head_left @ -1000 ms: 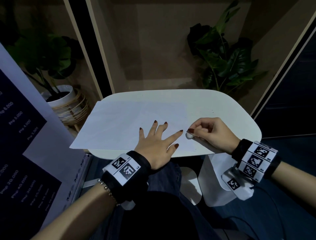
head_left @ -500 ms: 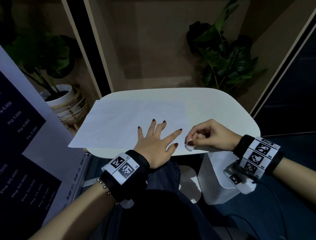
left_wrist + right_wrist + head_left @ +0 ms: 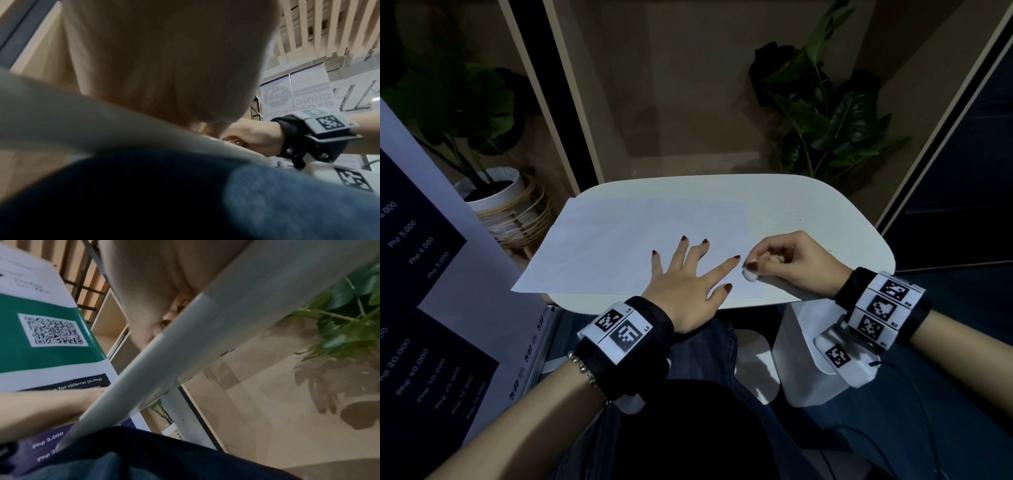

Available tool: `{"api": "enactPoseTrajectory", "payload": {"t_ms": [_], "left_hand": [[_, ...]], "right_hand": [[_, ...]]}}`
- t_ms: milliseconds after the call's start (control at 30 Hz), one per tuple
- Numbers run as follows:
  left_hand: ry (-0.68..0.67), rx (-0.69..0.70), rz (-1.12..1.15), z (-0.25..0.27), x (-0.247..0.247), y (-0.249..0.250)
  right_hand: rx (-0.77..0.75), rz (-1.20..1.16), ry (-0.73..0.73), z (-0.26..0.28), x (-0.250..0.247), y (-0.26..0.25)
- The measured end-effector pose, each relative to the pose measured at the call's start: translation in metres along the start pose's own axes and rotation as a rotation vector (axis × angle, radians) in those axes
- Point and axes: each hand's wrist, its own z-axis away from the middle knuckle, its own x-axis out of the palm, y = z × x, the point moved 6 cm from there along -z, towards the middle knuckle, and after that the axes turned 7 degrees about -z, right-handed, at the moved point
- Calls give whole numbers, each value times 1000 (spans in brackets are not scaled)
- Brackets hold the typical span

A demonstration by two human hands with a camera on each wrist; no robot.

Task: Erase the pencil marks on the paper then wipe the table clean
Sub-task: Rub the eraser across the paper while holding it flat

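Head view: left hand (image 3: 685,291) lies flat, fingers spread, pressing the paper (image 3: 619,246) onto the white worktop (image 3: 825,212); right hand (image 3: 787,262) pinches a small white eraser (image 3: 750,275) against the paper's near right corner. Left wrist view: right hand (image 3: 255,138) curled at the worktop edge (image 3: 102,123). Right wrist view: fingers mostly hidden behind the worktop edge (image 3: 185,340).

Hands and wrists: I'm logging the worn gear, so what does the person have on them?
Both the left hand and the right hand have dark red nails. Each wrist has a black band with white square-code tags. The left wrist adds a beaded bracelet; a black cable trails from the right. Forearms are bare.
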Motion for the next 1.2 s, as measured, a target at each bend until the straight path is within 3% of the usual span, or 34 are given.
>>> {"api": "enactPoseTrajectory", "payload": {"t_ms": [100,267,367,433,533,567,700,833,1000,1067,1200], "left_hand": [[-5,2,10,0,0,0],[-7,-2,3,0,0,-1],[-5,-4,8,0,-1,0],[-7,-5,11,1,-1,0],[-10,-4,1,0,-1,0],[-11,-4,-1,0,-1,0],[-12,-6,2,1,-1,0],[-16,-4,4,1,-1,0],[-21,-2,13,1,0,0],[-20,0,17,0,0,0],[-70,27,67,2,-1,-3]], "right_hand": [[59,5,-201,2,4,-4],[51,-147,14,-6,1,3],[76,-48,-184,-3,6,-1],[85,-30,-211,-2,7,-5],[30,-106,28,-5,1,-3],[31,-100,31,-5,2,-2],[88,-53,-195,1,8,-7],[14,-94,51,-1,6,-6],[85,-49,-148,3,9,-9],[66,-66,-68,3,10,-12],[66,-329,287,-2,-7,-8]]}}
